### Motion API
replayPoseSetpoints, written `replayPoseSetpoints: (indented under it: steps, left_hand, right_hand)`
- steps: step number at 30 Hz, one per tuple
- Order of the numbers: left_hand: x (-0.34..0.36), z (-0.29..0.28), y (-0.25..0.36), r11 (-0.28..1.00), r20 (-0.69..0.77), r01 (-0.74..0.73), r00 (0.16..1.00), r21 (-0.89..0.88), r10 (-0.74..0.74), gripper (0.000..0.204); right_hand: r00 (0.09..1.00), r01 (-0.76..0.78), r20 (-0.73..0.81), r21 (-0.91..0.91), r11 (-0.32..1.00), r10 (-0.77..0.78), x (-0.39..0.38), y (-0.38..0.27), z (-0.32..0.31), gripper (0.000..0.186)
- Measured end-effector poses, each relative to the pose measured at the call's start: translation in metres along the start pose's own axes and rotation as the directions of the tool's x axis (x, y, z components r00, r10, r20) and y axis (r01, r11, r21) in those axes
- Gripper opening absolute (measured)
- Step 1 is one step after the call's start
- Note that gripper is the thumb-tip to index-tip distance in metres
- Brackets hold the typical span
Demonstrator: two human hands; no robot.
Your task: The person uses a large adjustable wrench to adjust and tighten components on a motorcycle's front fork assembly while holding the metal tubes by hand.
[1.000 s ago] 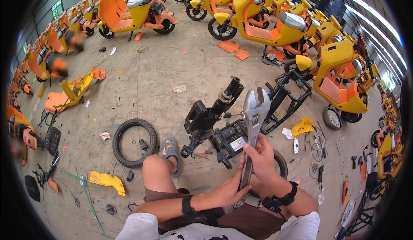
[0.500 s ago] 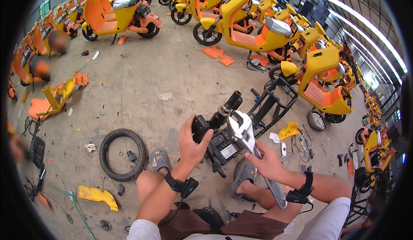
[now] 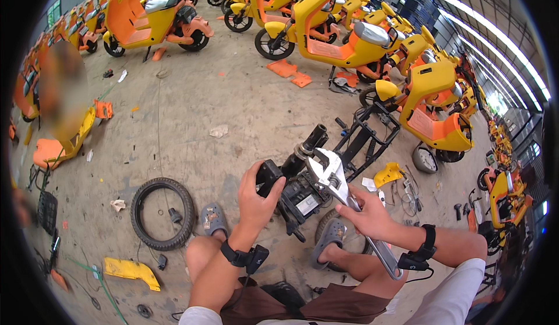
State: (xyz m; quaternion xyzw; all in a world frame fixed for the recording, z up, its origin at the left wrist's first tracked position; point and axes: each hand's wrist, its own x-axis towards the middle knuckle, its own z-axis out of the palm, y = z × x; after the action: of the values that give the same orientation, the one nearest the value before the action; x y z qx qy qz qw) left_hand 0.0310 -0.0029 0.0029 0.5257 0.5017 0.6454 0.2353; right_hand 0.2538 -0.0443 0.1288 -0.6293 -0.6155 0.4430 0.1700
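Observation:
My left hand [image 3: 259,200] is wrapped round a black blocky part [image 3: 269,175] beside the upright black steering tube [image 3: 315,136]. Whether that part joins the frame is hidden by my fingers. In my right hand [image 3: 371,213] is a large silver adjustable wrench [image 3: 386,259], gripped along its handle. The wrench's jaws point up and left, close to the metal collar on the tube; I cannot tell if they touch it. Below the tube sits a black housing with a pale label [image 3: 307,204], and the bare black scooter frame [image 3: 367,138] stretches away behind it.
A loose tyre [image 3: 137,214] lies left of my feet, near a yellow curved panel [image 3: 133,271]. Another yellow panel [image 3: 387,175] and cables lie to the right. Rows of yellow and orange scooters [image 3: 343,42] stand beyond. A yellow and orange body shell [image 3: 73,144] lies far left.
My right hand has shifted slightly right, and the wrench's handle end has swung right. My left hand keeps its grip on the black part. The view has shifted a little.

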Motion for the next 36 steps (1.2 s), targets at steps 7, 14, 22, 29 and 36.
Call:
replayPoseSetpoints:
  steps: [7, 14, 22, 29, 36]
  left_hand:
    - [-0.001, -0.001, -0.001, 0.995, -0.053, -0.038, 0.998, 0.091, 0.043, 0.046]
    - [-0.002, 0.002, -0.002, 0.995, -0.061, -0.063, 0.996, 0.084, 0.068, 0.047]
    - [-0.001, -0.001, 0.000, 0.997, -0.046, -0.029, 0.998, 0.067, 0.032, 0.046]
    - [-0.004, -0.005, -0.001, 0.990, -0.062, -0.049, 0.996, 0.132, 0.058, 0.049]
    - [-0.007, 0.003, -0.001, 0.995, -0.019, -0.013, 1.000, 0.099, 0.015, 0.052]
  right_hand:
    - [0.999, 0.010, 0.033, 0.033, 0.999, -0.011, -0.001, -0.012, 0.001, 0.054]
    - [0.996, 0.012, 0.087, 0.242, 0.970, -0.033, 0.001, -0.010, 0.006, 0.055]
    - [0.985, -0.086, 0.169, 0.351, 0.933, 0.027, 0.001, -0.014, 0.004, 0.047]
    - [0.961, -0.137, 0.275, 0.537, 0.832, -0.019, 0.007, -0.015, 0.023, 0.033]
    - [0.981, -0.096, 0.190, 0.607, 0.789, -0.026, -0.003, -0.023, 0.044, 0.028]
